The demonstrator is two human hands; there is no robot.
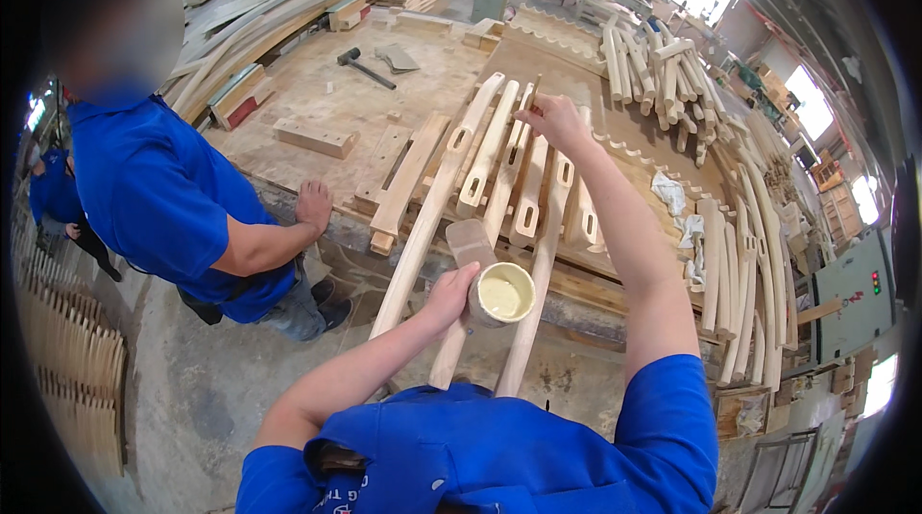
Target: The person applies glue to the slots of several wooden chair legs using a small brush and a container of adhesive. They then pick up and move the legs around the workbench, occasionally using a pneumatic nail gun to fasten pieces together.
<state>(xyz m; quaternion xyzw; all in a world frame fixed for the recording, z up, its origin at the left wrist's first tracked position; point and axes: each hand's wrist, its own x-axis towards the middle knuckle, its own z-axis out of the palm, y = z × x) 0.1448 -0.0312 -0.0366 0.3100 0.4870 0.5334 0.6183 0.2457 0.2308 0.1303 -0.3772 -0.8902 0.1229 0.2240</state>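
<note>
My left hand point(449, 297) is wrapped round a round pot point(504, 294) of pale cream paste, held upright near my body. A flat brownish piece point(470, 242) shows just beyond the pot; I cannot tell whether the hand holds it too. My right hand point(559, 123) is stretched forward over the far ends of the wooden parts, its fingers pinched round a thin stick point(538, 82). Below it lie several long pale wooden pieces with oval slots, among them a slotted chair leg point(449, 168) on the left and another slotted piece point(560, 178) on the right.
The wooden workbench point(288, 110) carries a black mallet point(365, 66) and a loose wood block point(317, 138). A co-worker in blue point(182, 197) stands at the left, one hand on the bench edge. Stacked wooden legs point(663, 77) and curved pieces point(754, 274) fill the right side.
</note>
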